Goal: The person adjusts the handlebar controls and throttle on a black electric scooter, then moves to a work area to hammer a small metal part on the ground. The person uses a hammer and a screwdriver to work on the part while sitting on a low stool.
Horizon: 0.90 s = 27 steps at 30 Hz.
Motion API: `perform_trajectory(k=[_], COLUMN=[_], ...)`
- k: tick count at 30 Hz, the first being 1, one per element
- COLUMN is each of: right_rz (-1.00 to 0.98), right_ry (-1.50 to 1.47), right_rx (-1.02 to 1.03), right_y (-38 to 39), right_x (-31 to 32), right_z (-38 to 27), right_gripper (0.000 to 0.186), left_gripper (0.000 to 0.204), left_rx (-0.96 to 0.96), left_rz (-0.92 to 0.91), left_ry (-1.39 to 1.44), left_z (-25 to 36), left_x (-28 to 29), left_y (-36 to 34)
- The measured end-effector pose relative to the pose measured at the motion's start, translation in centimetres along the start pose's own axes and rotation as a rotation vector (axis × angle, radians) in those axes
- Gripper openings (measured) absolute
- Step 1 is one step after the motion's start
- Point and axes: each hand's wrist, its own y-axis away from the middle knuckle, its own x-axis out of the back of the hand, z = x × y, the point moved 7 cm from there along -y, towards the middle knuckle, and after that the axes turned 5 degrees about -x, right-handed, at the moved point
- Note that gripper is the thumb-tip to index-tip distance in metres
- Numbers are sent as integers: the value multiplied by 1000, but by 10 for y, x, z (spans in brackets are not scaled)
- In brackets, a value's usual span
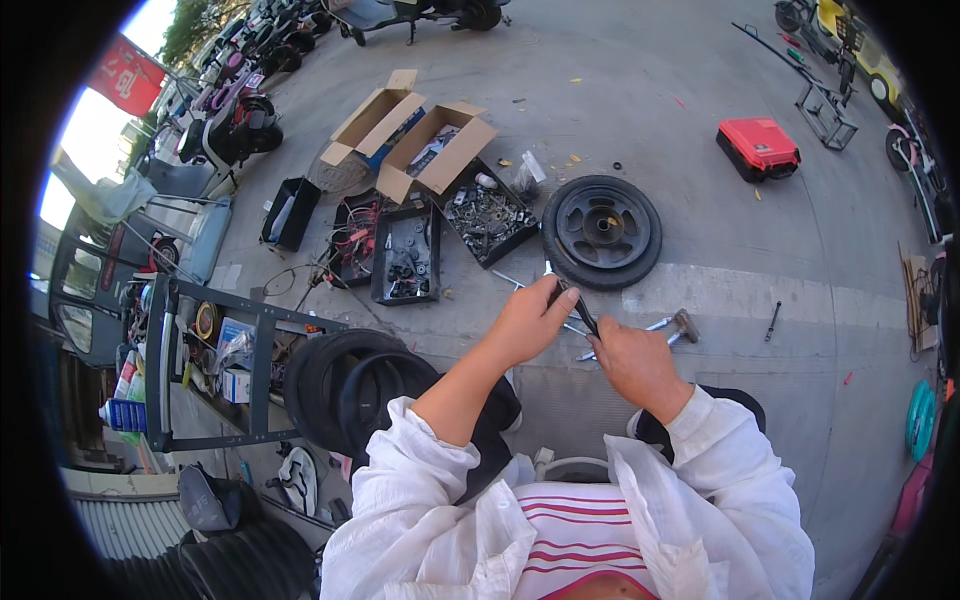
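Both hands up front: left hand [525,322] and right hand [632,362] clamp one slim dark tool [580,312], held above the pavement near the wheel [602,230]. Looks mid-adjustment; next needs a steady twist.

White sleeves [420,470], red-striped white top [580,530]

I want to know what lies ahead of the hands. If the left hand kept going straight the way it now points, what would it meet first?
Likely the black wheel lying flat on the pavement. The left hand points up and right in the picture, pinching a dark slim tool with the right hand. Depth is unclear.
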Motion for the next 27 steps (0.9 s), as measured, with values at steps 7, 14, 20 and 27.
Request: perform_trajectory(k=[7,14,20,27], right_rz=[34,-98,-186,-165], right_ry=[26,92,68,-501], right_rx=[71,132,148,-50], right_y=[3,14,16,11], right_x=[4,0,-6,-14], right_z=[-4,12,21,17], right_gripper=[24,26,29,33], left_gripper=[31,28,30,32], left_rx=[-73,-118,15,142], left_rz=[-20,-218,-224,-123], left_ry=[-208,-371,-121,782], left_z=[21,15,-6,-4], left_x=[17,-3,-16,-40], left_y=[9,17,23,18])
